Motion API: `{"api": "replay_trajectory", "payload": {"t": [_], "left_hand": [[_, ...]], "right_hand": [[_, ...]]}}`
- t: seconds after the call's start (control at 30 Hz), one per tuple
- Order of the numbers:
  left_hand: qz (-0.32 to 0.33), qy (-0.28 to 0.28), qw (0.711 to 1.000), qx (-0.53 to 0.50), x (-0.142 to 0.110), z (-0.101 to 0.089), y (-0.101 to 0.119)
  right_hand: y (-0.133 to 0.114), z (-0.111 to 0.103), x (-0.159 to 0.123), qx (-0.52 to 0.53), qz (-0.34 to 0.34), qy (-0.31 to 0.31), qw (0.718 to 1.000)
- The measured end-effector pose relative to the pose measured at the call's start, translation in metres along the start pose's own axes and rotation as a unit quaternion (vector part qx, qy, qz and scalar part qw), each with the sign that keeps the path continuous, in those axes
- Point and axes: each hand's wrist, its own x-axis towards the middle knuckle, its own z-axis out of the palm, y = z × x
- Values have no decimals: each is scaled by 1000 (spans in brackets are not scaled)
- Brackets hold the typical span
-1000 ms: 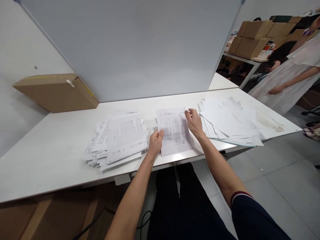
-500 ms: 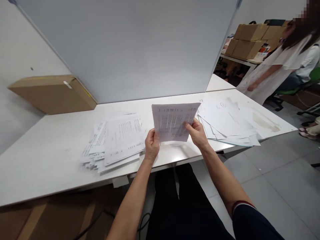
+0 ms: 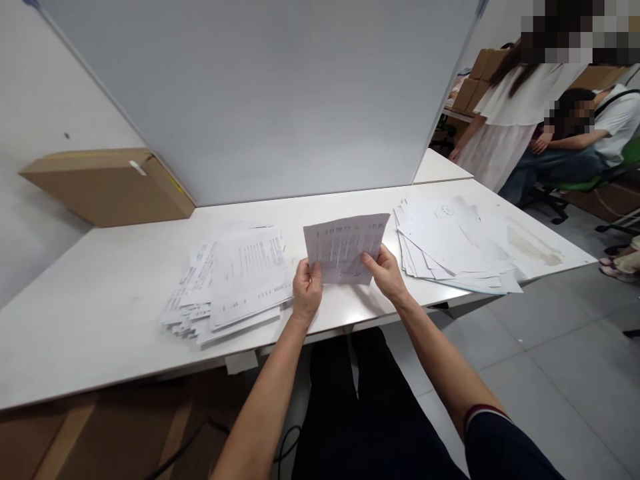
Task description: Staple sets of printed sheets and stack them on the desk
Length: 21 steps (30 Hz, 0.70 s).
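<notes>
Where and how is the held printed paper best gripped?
Pinch the printed paper at its side edges, left hand and right hand from opposite sides, thumbs on the printed face: it is thin and bows slightly, so two-sided support should steady it.

A cardboard box (image 3: 107, 190) rests on the white table (image 3: 90, 307) to my left, beside a broad framed board (image 3: 280, 100) rising at its back. To my right, beyond the grey tiled floor (image 3: 545, 333), a person in a white dress (image 3: 500, 147) stands near a seated person (image 3: 617, 123) on a green chair (image 3: 632, 159), brown cartons (image 3: 469, 95) stacked in the background.
</notes>
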Motion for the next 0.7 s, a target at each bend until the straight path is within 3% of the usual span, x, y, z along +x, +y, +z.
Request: {"api": "replay_trajectory", "payload": {"t": [0.13,0.33,0.47,0.57,0.7], "left_hand": [[-6,1,999,-52,0,1,-3],[-36,-60,994,-88,0,3,-7],[-22,-35,990,-134,1,3,-6],[2,9,982,-189,3,2,-5],[38,7,989,-141,2,1,-9]], "right_hand": [[-2,-2,0,-4,-13,0,1000],[0,-3,2,-39,8,-7,999],[-36,-13,8,-194,-63,-2,979],[-88,-22,11,-424,-97,-39,900],[-134,-17,8,-649,-49,-159,742]]}}
